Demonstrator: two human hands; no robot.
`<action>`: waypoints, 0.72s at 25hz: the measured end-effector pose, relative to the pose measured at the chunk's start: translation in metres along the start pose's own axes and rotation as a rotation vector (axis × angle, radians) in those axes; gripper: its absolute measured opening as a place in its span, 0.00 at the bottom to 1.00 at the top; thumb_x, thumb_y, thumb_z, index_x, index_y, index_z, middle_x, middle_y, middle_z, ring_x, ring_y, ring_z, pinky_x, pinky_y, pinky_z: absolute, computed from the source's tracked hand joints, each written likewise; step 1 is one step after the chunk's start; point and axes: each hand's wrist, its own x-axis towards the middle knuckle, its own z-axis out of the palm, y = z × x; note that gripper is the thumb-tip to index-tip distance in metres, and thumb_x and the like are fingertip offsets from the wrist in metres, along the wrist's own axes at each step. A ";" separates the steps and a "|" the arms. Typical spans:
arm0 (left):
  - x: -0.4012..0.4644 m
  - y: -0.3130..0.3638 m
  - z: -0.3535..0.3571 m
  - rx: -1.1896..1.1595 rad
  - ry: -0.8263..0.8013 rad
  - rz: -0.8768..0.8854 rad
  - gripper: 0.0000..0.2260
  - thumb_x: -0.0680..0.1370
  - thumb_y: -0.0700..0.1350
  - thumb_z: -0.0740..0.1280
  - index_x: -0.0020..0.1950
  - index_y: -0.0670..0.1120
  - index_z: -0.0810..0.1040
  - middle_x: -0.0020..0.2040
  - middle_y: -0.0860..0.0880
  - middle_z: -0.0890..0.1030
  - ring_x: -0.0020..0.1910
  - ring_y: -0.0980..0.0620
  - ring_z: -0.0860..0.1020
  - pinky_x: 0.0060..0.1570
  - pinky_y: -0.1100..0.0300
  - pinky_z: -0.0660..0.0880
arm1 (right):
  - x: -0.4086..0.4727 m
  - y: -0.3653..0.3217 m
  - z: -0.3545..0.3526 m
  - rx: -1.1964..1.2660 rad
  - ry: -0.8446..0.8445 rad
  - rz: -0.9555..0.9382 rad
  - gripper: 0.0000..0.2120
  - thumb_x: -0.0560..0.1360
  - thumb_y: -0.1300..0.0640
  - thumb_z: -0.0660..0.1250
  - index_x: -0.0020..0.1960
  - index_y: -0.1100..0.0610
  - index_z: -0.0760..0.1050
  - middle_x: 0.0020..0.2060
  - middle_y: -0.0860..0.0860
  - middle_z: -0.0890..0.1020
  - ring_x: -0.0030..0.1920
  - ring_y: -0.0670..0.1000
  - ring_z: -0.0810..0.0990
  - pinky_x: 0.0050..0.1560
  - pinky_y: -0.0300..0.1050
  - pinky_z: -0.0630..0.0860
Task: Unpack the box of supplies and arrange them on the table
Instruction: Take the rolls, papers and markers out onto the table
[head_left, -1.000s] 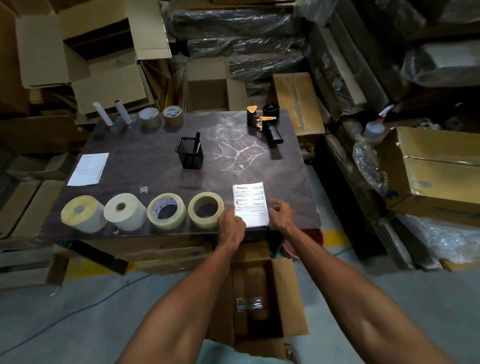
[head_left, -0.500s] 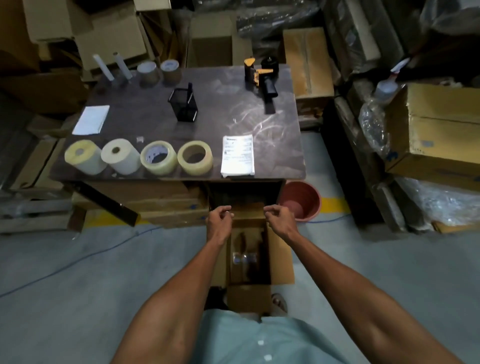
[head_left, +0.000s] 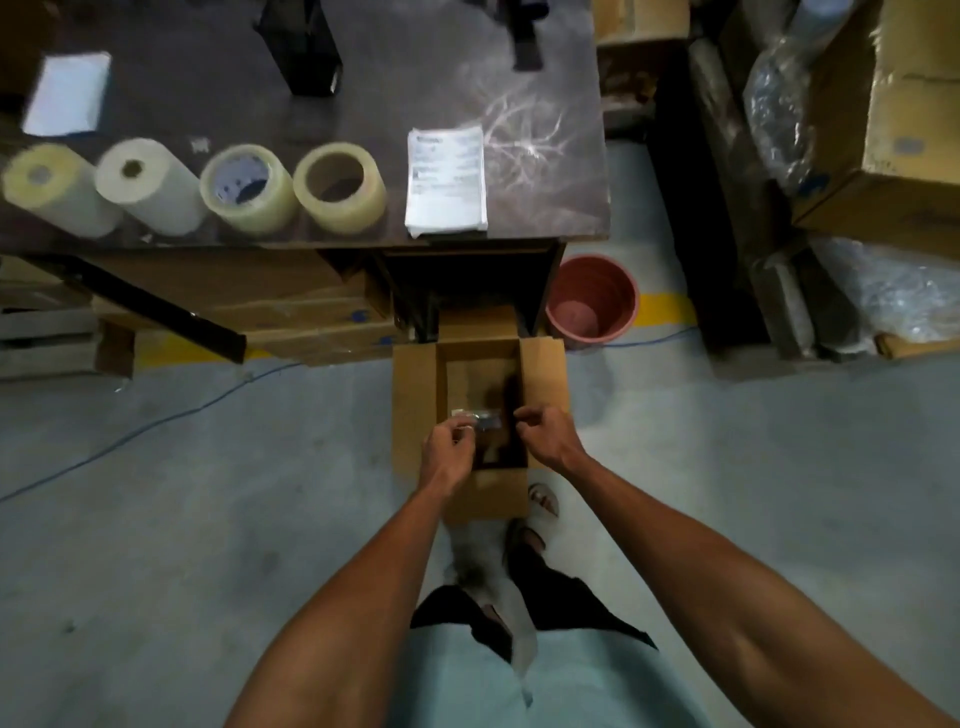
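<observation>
Looking down through the head view, the open box (head_left: 415, 405) sits on the floor at frame centre, just below the table (head_left: 545, 208) edge, and both hands hang over its mouth. A small clear packet (head_left: 480, 417) lies across the inside of the box; its long axis runs left to right in the frame, one end toward each hand, though blur hides which end is which and what it contains. The left hand (head_left: 447, 454) is at the packet's left end with fingers curled; it seems to be pinching that end, but the contact is too smeared to be sure. The right hand (head_left: 545, 436) is just right of the packet's other end, fingers curled in and apparently holding nothing, a little apart from it. By my reading, the left hand is the nearer one and the lift would go straight up and then toward the upper frame. On the table's near edge, from left to right, stand four rolls (head_left: 244, 189) and then a paper stack (head_left: 447, 182), with bare tabletop to the stack's right where the packet could land.
</observation>
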 end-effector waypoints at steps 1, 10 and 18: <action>0.009 -0.013 0.008 -0.001 -0.010 -0.020 0.12 0.81 0.44 0.63 0.62 0.47 0.80 0.59 0.46 0.82 0.58 0.47 0.78 0.55 0.59 0.74 | 0.007 0.007 0.008 -0.022 -0.012 -0.002 0.14 0.77 0.58 0.66 0.61 0.58 0.80 0.59 0.55 0.82 0.60 0.55 0.79 0.64 0.49 0.75; 0.164 -0.182 0.108 0.027 -0.051 -0.105 0.13 0.81 0.45 0.62 0.64 0.46 0.79 0.62 0.43 0.80 0.61 0.43 0.77 0.56 0.59 0.72 | 0.192 0.136 0.135 -0.302 -0.157 -0.031 0.27 0.68 0.47 0.66 0.63 0.60 0.77 0.59 0.57 0.81 0.58 0.58 0.80 0.59 0.47 0.77; 0.322 -0.279 0.196 -0.004 -0.009 -0.149 0.18 0.78 0.48 0.60 0.62 0.42 0.79 0.62 0.39 0.79 0.62 0.39 0.76 0.63 0.50 0.72 | 0.345 0.201 0.204 -0.427 -0.082 -0.121 0.18 0.76 0.57 0.70 0.64 0.61 0.76 0.61 0.58 0.79 0.61 0.57 0.78 0.55 0.41 0.74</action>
